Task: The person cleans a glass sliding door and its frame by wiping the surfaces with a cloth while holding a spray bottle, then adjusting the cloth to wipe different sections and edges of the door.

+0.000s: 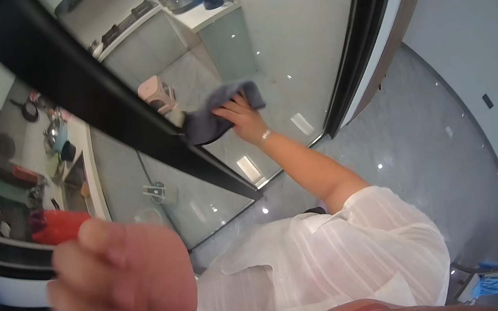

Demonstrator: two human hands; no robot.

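My right hand [245,120] presses a dark grey cloth [211,117] against a glass door panel [301,32], beside its black upright frame [92,95]. A light bracelet is on that wrist. Large and blurred at the lower left, my left hand [129,283] is raised close to the camera with its fingers curled. A red object [60,227] with a dark end sticks out past its fingertips and appears held there; the hand hides its rest.
Through the glass, a pink container [156,93] stands on the floor near a pale cabinet [227,46]. A counter [85,173] with pans and bowls lies left. A blue item [496,282] is at the lower right.
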